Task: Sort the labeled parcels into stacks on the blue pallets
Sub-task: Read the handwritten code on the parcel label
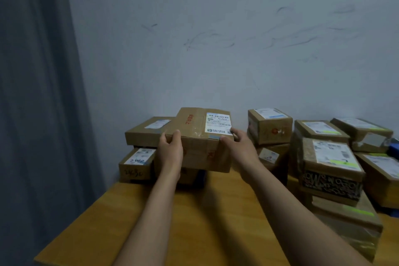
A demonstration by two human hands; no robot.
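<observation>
Both forearms reach up from the bottom of the frame to the parcel (198, 136), which is at the centre of the frame, over the far end of the table (205, 211). I cannot tell if it rests on something. Its taped cardboard looks stiff and, I think, not very heavy, so the two short sides are good places to hold. The left hand (170, 147) grips the near left corner. The right hand (237, 147) grips the right side, fingers (234, 130) curled beside the white label (218, 123). A left stack (149, 134) is just beside it, and other stacks (269, 125) are at right.
</observation>
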